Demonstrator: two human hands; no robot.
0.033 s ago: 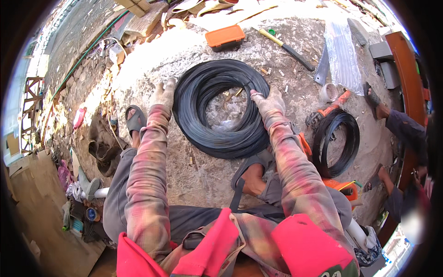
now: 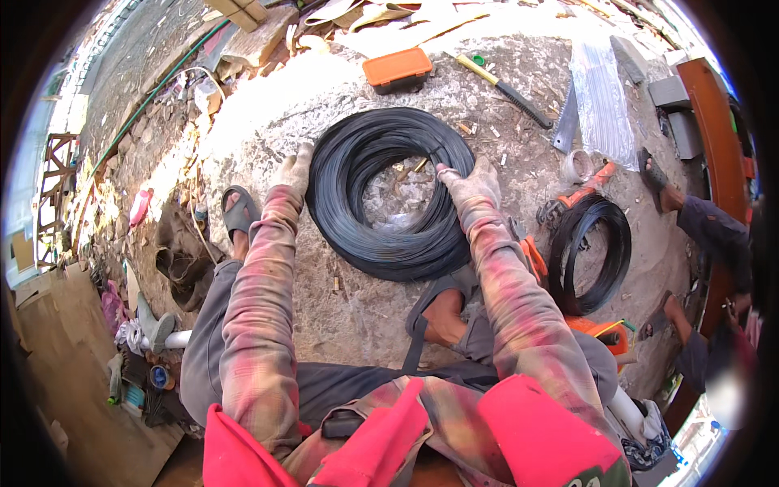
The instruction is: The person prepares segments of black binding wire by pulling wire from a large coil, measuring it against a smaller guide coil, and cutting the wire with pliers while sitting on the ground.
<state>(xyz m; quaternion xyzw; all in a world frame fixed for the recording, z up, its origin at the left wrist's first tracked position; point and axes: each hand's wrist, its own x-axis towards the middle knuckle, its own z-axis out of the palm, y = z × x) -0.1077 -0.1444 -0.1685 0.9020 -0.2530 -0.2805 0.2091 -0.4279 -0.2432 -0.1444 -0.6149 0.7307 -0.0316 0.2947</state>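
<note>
A thick coil of dark wire (image 2: 345, 203) lies on the ground in front of me. My left hand (image 2: 292, 172), in a pale, dirty glove, is against its left outer side, the fingertips partly hidden. On the opposite side my right hand (image 2: 475, 185), gloved alike, has its thumb over the strands and its fingers at the outer edge. A small tie (image 2: 436, 154) binds the coil near that thumb. Pale scraps of debris (image 2: 398, 195) show through the coil's middle. A smaller coil of black wire (image 2: 621, 243) rests to the right of my right forearm.
Beyond the coil sit an orange-lidded box (image 2: 398, 66) and a hammer-like tool with a yellow-and-black handle (image 2: 515, 97). A saw blade (image 2: 566, 122), clear plastic wrapping (image 2: 604, 105) and an orange tool (image 2: 588, 185) lie to the right. Another person's foot (image 2: 669, 195) is at the far right.
My right thumb has shifted slightly inward over the large coil. Both hands stay at its sides, and the coil is almost where it was.
</note>
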